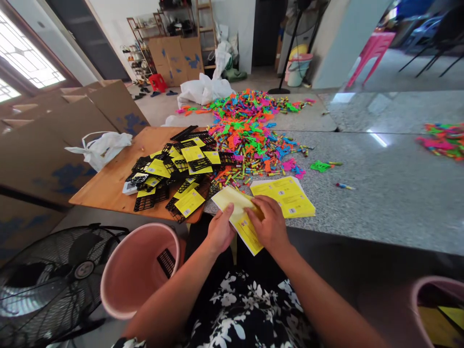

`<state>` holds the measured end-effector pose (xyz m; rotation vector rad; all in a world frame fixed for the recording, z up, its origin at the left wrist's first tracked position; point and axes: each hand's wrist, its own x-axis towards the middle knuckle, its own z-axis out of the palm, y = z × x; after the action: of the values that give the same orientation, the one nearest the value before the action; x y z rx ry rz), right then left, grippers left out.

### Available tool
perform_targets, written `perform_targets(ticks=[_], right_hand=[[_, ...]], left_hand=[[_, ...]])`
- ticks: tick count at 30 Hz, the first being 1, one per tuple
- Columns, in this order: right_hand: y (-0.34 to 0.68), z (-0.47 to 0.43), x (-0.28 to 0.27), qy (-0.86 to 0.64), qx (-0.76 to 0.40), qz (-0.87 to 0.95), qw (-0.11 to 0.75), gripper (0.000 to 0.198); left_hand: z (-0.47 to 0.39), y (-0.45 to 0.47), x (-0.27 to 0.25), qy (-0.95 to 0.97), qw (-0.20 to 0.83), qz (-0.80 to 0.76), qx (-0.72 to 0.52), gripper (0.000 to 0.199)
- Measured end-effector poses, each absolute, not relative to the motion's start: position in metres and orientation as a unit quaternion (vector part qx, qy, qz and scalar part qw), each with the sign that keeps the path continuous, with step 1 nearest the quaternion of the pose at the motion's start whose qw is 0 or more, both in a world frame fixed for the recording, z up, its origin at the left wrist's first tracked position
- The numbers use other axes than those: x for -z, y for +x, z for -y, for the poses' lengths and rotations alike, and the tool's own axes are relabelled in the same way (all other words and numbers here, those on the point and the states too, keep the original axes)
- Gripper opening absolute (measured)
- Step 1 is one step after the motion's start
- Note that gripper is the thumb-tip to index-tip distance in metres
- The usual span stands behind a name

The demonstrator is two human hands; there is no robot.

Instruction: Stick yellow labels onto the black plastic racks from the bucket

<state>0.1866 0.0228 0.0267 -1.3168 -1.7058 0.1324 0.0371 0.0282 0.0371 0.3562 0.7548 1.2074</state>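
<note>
Just off the table's front edge, a yellow printed card sheet [243, 226] is held between my two hands, its upper part bent over to show a paler side. My left hand [221, 230] grips its left edge, thumb on top. My right hand [270, 223] closes on the right side, fingers laid over the folded part. Beyond my right hand lies a stack of yellow printed sheets [290, 195] on the grey stone tabletop [373, 193]. To the left, black plastic grid racks [177, 162] with yellow cards are heaped on a wooden board [105, 186].
Bright toy pistols and small tubes [250, 130] form a large pile behind the sheets. A pink bin [136, 270] and a black fan [68, 270] stand at lower left; another bin [416, 299] is at lower right. Cardboard boxes [72, 125] line the left side.
</note>
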Motion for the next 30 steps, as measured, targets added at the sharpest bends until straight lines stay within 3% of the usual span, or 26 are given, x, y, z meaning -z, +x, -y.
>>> perform_targets(ticks=[5, 15, 22, 30], right_hand=[[0.191, -0.023, -0.033, -0.528, -0.084, 0.681, 0.500, 0.018], [0.202, -0.028, -0.040, -0.577, -0.211, 0.607, 0.504, 0.027], [0.245, -0.048, -0.034, -0.615, -0.403, 0.447, 0.509, 0.036], [0.310, -0.050, -0.038, -0.597, -0.498, 0.315, 0.544, 0.047]], left_hand=[[-0.026, 0.035, -0.039, 0.151, 0.743, -0.357, -0.546, 0.046], [-0.029, 0.034, -0.036, 0.169, 0.738, -0.365, -0.542, 0.048], [-0.055, 0.020, -0.015, 0.275, 0.684, -0.477, -0.478, 0.041], [-0.113, 0.013, 0.003, 0.531, 0.457, -0.620, -0.355, 0.034]])
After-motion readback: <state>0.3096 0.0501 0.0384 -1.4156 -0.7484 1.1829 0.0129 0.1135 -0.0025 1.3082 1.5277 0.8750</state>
